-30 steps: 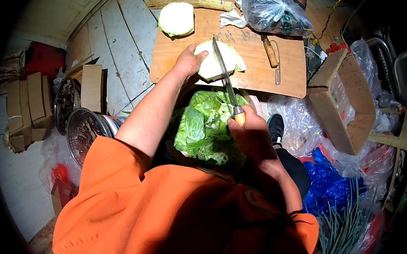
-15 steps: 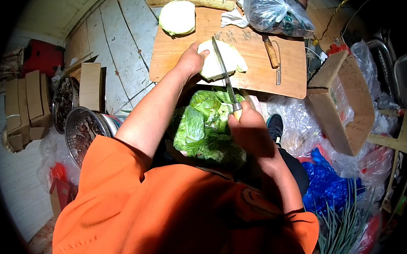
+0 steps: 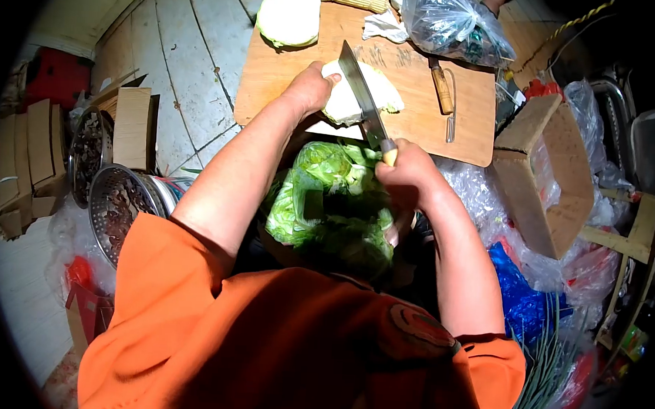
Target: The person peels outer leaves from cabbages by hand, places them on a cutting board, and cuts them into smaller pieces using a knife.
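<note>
My left hand (image 3: 311, 89) grips the left side of a pale cut cabbage (image 3: 381, 90) on the wooden board (image 3: 267, 79). The knife (image 3: 361, 90) is held by its light handle in my right hand (image 3: 409, 172). Its blade lies slantwise across the cabbage, with the tip pointing away from me; how deep the edge sits I cannot tell. A second cabbage piece (image 3: 287, 19), cut face up, rests at the board's far left corner. Below the board's near edge, green cabbage leaves (image 3: 317, 193) are heaped, partly in shadow.
A wooden-handled tool (image 3: 442, 88) lies on the board's right side, near a filled plastic bag (image 3: 455, 26) and white crumpled paper (image 3: 386, 27). An open cardboard box (image 3: 547, 179) stands right. Left are a metal colander (image 3: 123, 209), a basin and cardboard. Another person's hand shows far right.
The blade's flat now shows more broadly as the knife has turned over the cabbage. My right hand has moved slightly up and right, its forearm swinging outward. My left hand keeps its hold.
</note>
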Tool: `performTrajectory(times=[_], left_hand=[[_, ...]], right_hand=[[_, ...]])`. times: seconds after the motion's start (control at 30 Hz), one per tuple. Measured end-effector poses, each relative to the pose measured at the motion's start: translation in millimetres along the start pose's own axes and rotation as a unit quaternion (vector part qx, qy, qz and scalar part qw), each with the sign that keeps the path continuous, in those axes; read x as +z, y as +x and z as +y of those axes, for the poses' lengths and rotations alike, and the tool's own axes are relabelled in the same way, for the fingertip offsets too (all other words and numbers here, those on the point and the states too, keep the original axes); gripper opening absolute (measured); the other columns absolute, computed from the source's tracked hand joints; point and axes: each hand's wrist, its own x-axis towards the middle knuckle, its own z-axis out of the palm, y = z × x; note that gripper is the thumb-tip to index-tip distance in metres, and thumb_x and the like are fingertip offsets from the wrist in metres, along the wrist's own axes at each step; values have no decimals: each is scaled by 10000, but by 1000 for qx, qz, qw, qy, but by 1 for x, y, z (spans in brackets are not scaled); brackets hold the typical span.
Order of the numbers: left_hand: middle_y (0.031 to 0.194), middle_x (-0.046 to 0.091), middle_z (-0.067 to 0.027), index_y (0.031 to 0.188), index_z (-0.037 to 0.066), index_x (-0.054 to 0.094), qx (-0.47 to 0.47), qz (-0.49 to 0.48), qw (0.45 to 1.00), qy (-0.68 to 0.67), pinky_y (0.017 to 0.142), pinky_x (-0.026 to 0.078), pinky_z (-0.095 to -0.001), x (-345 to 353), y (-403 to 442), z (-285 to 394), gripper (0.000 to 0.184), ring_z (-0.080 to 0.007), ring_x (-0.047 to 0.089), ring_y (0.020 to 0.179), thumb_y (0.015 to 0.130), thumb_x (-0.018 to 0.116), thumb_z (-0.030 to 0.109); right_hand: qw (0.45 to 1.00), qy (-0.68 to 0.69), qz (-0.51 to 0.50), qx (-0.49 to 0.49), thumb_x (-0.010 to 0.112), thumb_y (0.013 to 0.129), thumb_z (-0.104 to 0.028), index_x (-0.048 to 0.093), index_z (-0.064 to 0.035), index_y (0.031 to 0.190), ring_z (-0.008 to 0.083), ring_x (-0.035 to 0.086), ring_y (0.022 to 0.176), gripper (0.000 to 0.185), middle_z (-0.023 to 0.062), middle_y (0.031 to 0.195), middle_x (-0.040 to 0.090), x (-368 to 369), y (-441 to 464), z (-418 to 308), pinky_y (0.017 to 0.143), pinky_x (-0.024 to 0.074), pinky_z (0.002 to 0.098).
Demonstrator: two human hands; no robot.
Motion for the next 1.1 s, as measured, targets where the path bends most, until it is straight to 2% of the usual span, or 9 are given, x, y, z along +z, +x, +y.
performTrajectory(times=[0.13,0.2,0.23,0.33,0.57,0.67,0.87,0.97,1.1], left_hand=[[1141,609,-246,1285,-43,441,0,-5,999,-42,919,442,-368,0,-5,3,457,-339,593,1056,955,537,259],[1117,619,-236,1270,-50,451,10,-8,996,-87,895,454,-355,-1,-10,6,437,-316,608,1011,957,540,242],[1092,625,-232,1261,-52,452,17,-1,996,-87,875,460,-349,2,-7,0,423,-295,613,982,956,543,225],[1065,628,-228,1259,-58,447,21,-2,993,-117,848,470,-343,0,-11,-4,429,-276,611,968,955,549,227],[1082,627,-185,1293,-31,445,18,9,964,-264,821,483,-322,1,-19,-15,462,-232,609,944,914,616,170],[1102,620,-168,1290,7,465,29,98,955,-278,829,487,-325,-8,-7,-30,493,-231,603,951,862,678,128],[1113,616,-146,1283,14,473,23,218,949,-227,863,485,-334,-66,-19,-46,462,-230,597,994,860,644,89],[1127,612,-147,1329,27,448,-22,197,966,-168,862,486,-333,-88,-12,-70,465,-225,597,987,893,592,104],[1185,602,-203,1303,5,480,-66,244,965,-69,954,442,-362,-95,-11,-65,489,-303,586,1084,833,581,89]], right_hand=[[1000,3,14,-25,594,749,-146,583,80,942,370,649,786,297,264,850,647,13,24,-4,713,522,401],[988,126,-66,56,585,785,-159,555,67,999,306,641,716,313,205,773,638,14,38,-18,667,522,388],[997,66,27,-11,592,793,-161,553,82,1032,351,648,811,343,243,846,646,28,55,-17,756,518,407],[996,-22,77,-47,600,795,-170,557,87,1055,387,636,889,368,265,915,645,33,63,-15,816,499,411],[995,51,75,-31,600,787,-176,582,50,1011,392,634,887,319,267,920,645,36,40,4,808,488,414],[997,60,52,2,613,781,-205,595,42,988,382,637,881,322,260,923,649,38,19,17,802,489,421],[995,34,87,-19,616,779,-229,599,6,976,377,623,894,307,243,893,646,42,-17,21,802,473,436],[993,59,94,-33,613,782,-237,581,17,973,392,608,889,320,251,895,633,41,-33,19,791,462,445],[987,94,117,-55,621,781,-239,564,29,982,404,601,884,341,263,899,624,34,-40,17,781,457,450]])
